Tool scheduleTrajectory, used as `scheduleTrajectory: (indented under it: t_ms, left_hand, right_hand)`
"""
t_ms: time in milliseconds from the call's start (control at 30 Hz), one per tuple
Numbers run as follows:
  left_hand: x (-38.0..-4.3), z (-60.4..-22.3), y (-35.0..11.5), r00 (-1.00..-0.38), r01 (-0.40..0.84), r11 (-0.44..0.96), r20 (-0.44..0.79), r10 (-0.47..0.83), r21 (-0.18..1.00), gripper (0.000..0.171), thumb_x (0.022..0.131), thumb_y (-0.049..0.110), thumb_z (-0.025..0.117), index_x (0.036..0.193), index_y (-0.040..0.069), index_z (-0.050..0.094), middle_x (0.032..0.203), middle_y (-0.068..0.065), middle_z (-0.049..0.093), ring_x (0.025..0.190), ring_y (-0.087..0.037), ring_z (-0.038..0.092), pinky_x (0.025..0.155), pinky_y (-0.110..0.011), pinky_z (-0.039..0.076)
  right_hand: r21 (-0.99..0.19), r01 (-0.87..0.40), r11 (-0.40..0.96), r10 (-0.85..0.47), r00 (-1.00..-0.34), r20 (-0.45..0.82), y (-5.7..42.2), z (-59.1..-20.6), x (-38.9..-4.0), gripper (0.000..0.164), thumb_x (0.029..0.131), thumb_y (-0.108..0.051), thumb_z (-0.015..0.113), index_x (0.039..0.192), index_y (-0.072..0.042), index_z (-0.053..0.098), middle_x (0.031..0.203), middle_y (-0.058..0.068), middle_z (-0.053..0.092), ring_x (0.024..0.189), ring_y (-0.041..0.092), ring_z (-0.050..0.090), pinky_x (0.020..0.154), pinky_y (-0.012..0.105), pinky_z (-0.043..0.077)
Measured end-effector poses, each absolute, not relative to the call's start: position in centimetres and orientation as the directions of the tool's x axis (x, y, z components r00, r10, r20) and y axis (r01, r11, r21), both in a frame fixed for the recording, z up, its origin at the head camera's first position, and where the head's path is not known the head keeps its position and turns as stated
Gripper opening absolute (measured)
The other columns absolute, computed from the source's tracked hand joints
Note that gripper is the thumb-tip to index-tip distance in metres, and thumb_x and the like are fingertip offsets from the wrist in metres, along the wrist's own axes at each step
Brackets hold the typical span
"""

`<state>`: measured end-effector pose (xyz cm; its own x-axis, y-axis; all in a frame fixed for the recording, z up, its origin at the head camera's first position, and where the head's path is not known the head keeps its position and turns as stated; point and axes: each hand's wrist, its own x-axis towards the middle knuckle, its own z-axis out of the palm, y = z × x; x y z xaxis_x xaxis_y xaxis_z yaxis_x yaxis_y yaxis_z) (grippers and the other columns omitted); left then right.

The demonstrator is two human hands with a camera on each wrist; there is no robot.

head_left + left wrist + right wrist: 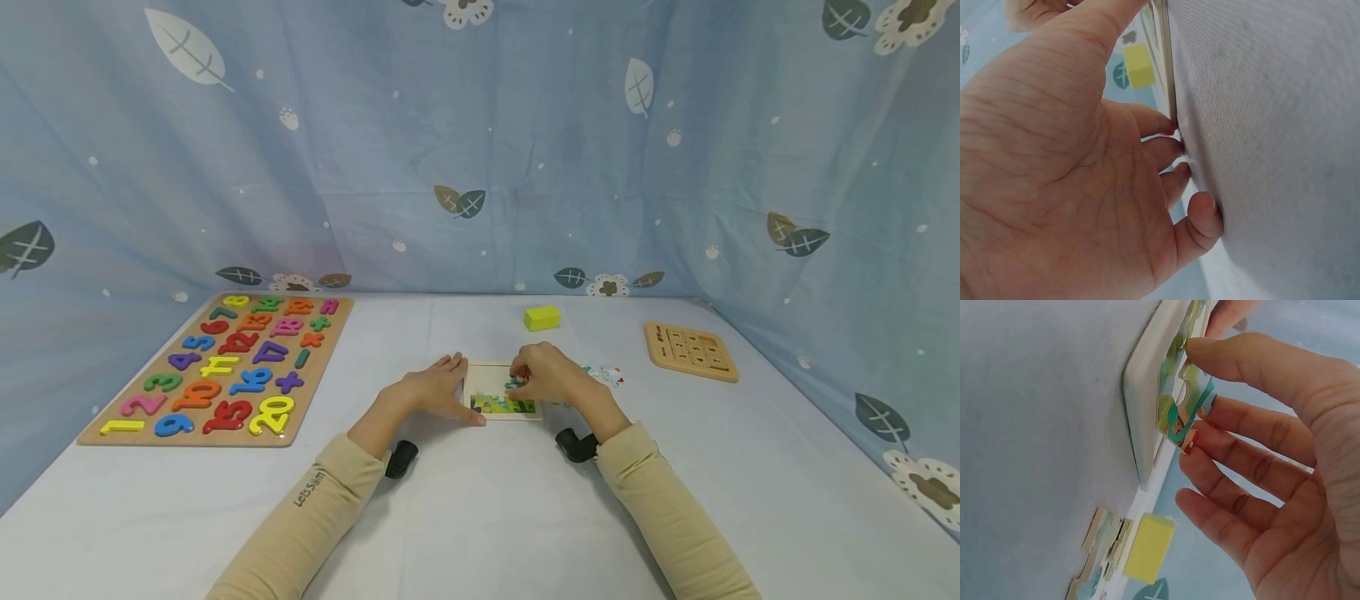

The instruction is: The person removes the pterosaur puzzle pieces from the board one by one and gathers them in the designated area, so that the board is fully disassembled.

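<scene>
My left hand (435,389), fingers spread, braces the puzzle tray (486,375) roughly midway between the counter's (487,517) side edges; my right pinches a puzzle piece (1186,420) over it. I'm likely fitting it; next needs aligning, then pressing flat.

Left sleeve (300,521) and right sleeve (671,508): beige, long, creased, loose at the wrist. Small dark lettering (309,488) along left sleeve, one line, spelling hard to read. Black gadgets poke out by both wrists: left gadget (401,459) stubby, right gadget (576,446) elbow-shaped. Left hand (438,389), right hand (546,372) bare.
</scene>
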<state>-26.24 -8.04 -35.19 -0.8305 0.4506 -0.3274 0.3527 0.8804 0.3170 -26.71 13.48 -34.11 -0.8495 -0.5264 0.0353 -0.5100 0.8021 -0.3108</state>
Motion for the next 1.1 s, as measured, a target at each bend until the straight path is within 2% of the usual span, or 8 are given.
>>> scheduleTrajectory:
  t_ms: [700, 1100]
  left_hand:
    - [-26.49, -35.32, -8.01, -0.830, 0.346, 0.890, -0.345, 0.438, 0.297, 0.110, 0.081, 0.063, 0.065, 0.155, 0.007, 0.006, 0.163, -0.011, 0.002, 0.151, -0.028, 0.004, 0.113, -0.060, 0.022]
    - [-26.39, -35.25, -7.88, -0.828, 0.349, 0.884, -0.341, 0.446, 0.310, 0.110, 0.081, 0.062, 0.065, 0.155, 0.005, 0.007, 0.163, -0.012, 0.003, 0.151, -0.029, 0.005, 0.113, -0.060, 0.022]
  right_hand:
    - [-0.365, -0.517, 0.774, -0.537, -0.842, 0.051, 13.47, -33.82, -26.79, 0.031, 0.080, -0.022, 0.078, 0.103, -0.002, 0.074, 0.091, 0.004, 0.065, 0.079, 0.013, 0.057, 0.070, 0.027, 0.050]
    - [-0.340, -0.538, 0.771, -0.556, -0.829, 0.053, 13.86, -33.13, -26.73, 0.031, 0.081, -0.021, 0.077, 0.104, 0.000, 0.074, 0.091, 0.006, 0.065, 0.079, 0.013, 0.058, 0.070, 0.026, 0.050]
